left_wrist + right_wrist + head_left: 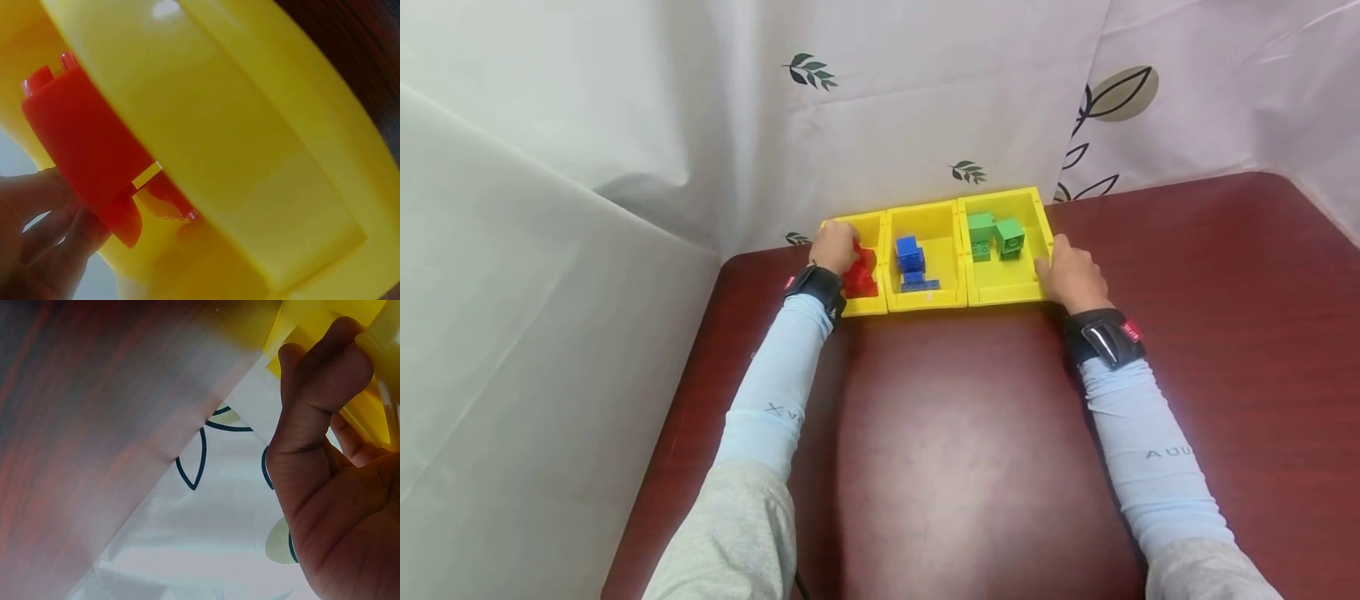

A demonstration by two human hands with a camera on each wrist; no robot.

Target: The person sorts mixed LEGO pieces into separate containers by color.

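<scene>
Three yellow bins stand side by side at the table's back edge. In the left wrist view my left hand (44, 231) pinches a red toy brick (87, 137) with studs, inside the left bin (206, 125). Other red bricks (861, 285) lie in that bin, partly hidden by the hand in the head view. My right hand (1075, 273) grips the outer wall of the right bin (1006, 293), thumb over its rim. Green bricks (981, 227) lie in this bin. Between them, the middle bin (943, 258) contains blue bricks (910, 254).
The dark red-brown table (970, 433) extends toward me and to the right of the bins. Right behind them hangs a pale curtain (895, 117) with leaf prints, which also runs along the left side of the table.
</scene>
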